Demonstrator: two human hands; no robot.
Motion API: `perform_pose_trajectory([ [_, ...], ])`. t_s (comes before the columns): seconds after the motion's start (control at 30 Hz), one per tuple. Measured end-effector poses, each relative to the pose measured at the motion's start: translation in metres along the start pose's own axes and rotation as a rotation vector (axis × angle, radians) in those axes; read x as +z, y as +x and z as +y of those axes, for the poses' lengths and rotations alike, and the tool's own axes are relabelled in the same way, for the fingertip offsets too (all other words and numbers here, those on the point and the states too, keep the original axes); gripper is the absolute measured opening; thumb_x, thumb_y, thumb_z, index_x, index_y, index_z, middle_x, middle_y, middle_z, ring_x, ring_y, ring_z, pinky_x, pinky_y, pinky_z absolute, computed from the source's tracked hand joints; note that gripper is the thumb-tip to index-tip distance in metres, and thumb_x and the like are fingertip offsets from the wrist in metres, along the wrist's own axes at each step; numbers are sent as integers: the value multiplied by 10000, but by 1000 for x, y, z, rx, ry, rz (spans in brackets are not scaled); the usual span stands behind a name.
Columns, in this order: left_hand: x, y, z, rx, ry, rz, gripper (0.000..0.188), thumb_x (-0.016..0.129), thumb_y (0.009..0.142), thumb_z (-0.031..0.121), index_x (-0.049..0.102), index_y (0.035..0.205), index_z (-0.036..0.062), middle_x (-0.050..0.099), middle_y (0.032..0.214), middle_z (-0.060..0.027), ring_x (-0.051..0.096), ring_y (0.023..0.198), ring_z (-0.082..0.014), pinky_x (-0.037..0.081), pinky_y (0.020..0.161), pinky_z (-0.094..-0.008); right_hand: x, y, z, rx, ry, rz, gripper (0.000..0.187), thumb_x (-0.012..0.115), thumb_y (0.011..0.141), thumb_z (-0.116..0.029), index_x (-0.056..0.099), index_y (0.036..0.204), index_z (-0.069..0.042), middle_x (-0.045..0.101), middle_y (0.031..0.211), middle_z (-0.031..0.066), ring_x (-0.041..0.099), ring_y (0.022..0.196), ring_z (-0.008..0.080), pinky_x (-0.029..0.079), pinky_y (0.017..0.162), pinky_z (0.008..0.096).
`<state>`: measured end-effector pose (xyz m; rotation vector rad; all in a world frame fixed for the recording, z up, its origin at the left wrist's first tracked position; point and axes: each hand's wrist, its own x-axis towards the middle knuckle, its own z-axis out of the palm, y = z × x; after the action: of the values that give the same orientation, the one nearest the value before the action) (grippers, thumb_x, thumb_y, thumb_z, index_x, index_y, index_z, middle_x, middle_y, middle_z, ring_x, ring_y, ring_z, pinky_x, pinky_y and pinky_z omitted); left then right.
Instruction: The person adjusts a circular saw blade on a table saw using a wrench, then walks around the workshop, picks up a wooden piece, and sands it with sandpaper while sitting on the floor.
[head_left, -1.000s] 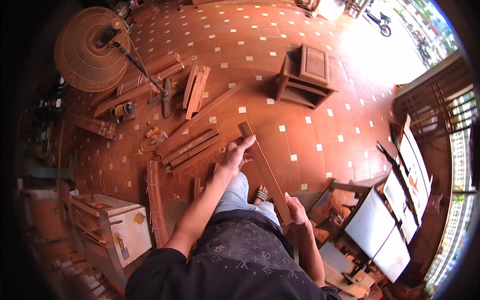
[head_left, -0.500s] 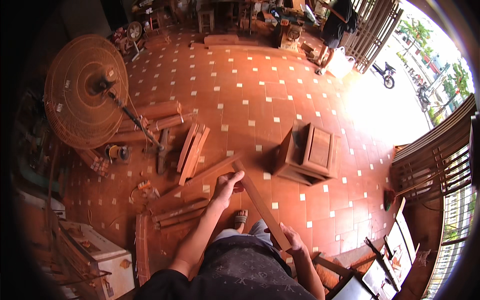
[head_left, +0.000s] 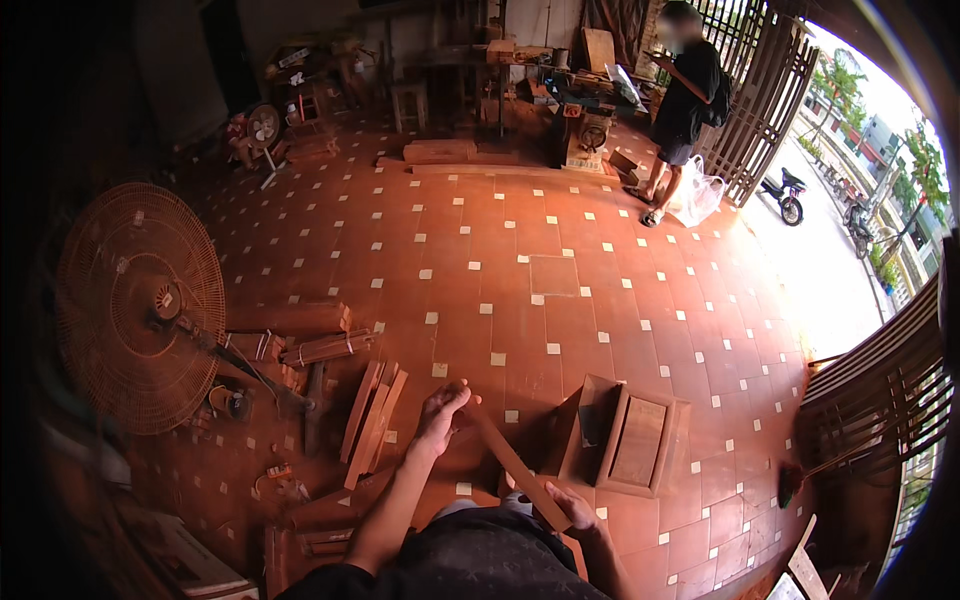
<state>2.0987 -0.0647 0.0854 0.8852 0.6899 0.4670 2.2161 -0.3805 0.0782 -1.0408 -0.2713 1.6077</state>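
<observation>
Spreading across most of the view is a floor of red tiles [head_left: 560, 240] with small pale squares set at the corners. 1 big round fan [head_left: 140, 305] stands at the left. 1 person in dark clothes [head_left: 685, 95] stands far off by the slatted gate. Near the wearer's knees sits 1 open wooden box frame [head_left: 630, 440]; what lies in it cannot be made out. About 3 wooden slats [head_left: 372, 420] lie side by side left of the hands, and more timber lies beside the fan.

1 long wooden strip [head_left: 510, 462] runs slantwise between the 2 hands, above the lap. The left hand [head_left: 442, 412] curls its fingers round the strip's far end. The right hand [head_left: 572, 510] is closed round the near end, thumb on top.
</observation>
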Motion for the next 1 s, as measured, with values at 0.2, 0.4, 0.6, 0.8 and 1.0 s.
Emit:
perform_pose_trajectory([
  [0.2, 6, 121, 55, -67, -83, 264, 351, 644, 1005, 449, 643, 1162, 136, 759, 954, -103, 745, 828, -177, 643, 638, -346, -37, 95, -158, 52, -376, 35, 607, 491, 1072, -543, 703, 1124, 23, 688, 887, 71, 627, 781, 134, 503, 698, 286],
  [0.4, -34, 265, 88, -87, -185, 500, 441, 651, 984, 533, 645, 1139, 120, 755, 924, -98, 763, 830, -192, 632, 572, -327, -60, 232, -279, -342, -797, -40, 518, 684, 995, -390, 647, 1315, 16, 749, 960, 114, 679, 726, 164, 543, 678, 338],
  [0.6, -70, 438, 147, -91, -187, 590, 394, 686, 977, 497, 662, 1140, 140, 766, 897, -88, 761, 780, -158, 617, 539, -300, -53, 387, -403, -55, -957, 152, 447, 643, 1001, -357, 675, 1365, -100, 721, 783, 133, 678, 618, 174, 538, 642, 353],
  [0.8, -63, 610, 241, -63, -145, 400, 225, 761, 956, 307, 680, 1135, 200, 736, 911, -10, 726, 724, -119, 594, 527, -267, -69, 517, -530, -36, -896, 266, 463, 656, 992, -391, 694, 1333, -80, 762, 1101, 201, 756, 927, 288, 572, 844, 403],
  [1.0, -46, 780, 299, -79, -114, 309, 211, 804, 922, 243, 688, 1092, 195, 716, 939, 50, 683, 796, -67, 575, 636, -226, -126, 646, -620, -225, -919, 340, 526, 690, 967, -472, 719, 1282, -52, 770, 922, 171, 737, 763, 223, 564, 716, 377],
])
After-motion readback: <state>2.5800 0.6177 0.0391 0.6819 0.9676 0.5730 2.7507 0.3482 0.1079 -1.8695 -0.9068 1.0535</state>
